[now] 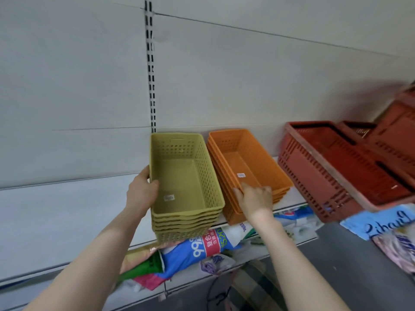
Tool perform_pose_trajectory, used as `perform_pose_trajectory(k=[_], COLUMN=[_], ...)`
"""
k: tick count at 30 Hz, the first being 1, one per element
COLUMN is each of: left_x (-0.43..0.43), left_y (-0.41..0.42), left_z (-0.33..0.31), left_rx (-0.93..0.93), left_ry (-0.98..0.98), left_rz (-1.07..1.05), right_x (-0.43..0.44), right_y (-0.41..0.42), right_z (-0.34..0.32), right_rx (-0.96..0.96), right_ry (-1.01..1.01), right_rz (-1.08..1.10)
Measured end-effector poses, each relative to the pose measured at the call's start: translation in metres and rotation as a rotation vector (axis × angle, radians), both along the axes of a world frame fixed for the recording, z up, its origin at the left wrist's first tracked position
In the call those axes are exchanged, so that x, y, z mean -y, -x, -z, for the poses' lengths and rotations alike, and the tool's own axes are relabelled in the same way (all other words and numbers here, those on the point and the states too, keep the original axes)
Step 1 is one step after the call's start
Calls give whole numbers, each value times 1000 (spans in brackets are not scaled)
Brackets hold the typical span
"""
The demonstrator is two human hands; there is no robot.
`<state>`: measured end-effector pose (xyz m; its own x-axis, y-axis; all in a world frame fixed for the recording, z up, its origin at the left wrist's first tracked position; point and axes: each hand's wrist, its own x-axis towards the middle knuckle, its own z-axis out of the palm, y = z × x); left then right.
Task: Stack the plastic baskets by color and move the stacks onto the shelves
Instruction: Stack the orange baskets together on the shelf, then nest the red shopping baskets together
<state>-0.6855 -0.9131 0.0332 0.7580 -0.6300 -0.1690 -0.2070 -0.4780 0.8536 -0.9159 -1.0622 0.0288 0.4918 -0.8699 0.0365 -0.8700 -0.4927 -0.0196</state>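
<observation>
A stack of several olive-yellow perforated baskets (186, 176) stands on the white shelf (67, 212), its front overhanging the shelf edge. My left hand (141, 191) grips the stack's left rim, thumb inside the top basket. Right beside it stands a stack of orange baskets (247, 162). My right hand (253, 198) holds the orange stack's front left corner, fingers curled over the rim. Both top baskets hold nothing but a small price sticker.
Dark red slotted crates (332, 171) sit on the shelf to the right. Packaged goods in printed plastic (202, 245) lie on the lower shelf below the baskets. A slotted upright rail (150, 63) runs up the white back wall.
</observation>
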Motion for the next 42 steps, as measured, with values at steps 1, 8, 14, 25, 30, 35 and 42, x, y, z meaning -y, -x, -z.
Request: perform_pose_trajectory(k=[1, 8, 14, 25, 30, 35, 42], left_x=[3, 20, 47, 210, 278, 321, 348], left_y=[0, 4, 57, 321, 399, 425, 438], left_z=[0, -7, -15, -47, -50, -46, -28], left_rx=[18, 443, 740, 561, 593, 638, 513], left_ry=[-14, -253, -448, 32, 45, -115, -143], left_rz=[9, 80, 168, 422, 533, 665, 535], right_x=[4, 25, 56, 228, 302, 349, 383], right_y=[-3, 15, 96, 370, 435, 471, 502], right_z=[1, 1, -14, -87, -146, -175, -197], right_rx=[35, 57, 282, 470, 349, 222, 1055], right_ry=[21, -30, 112, 566, 644, 448, 183], right_rz=[-5, -197, -389, -98, 123, 295, 600])
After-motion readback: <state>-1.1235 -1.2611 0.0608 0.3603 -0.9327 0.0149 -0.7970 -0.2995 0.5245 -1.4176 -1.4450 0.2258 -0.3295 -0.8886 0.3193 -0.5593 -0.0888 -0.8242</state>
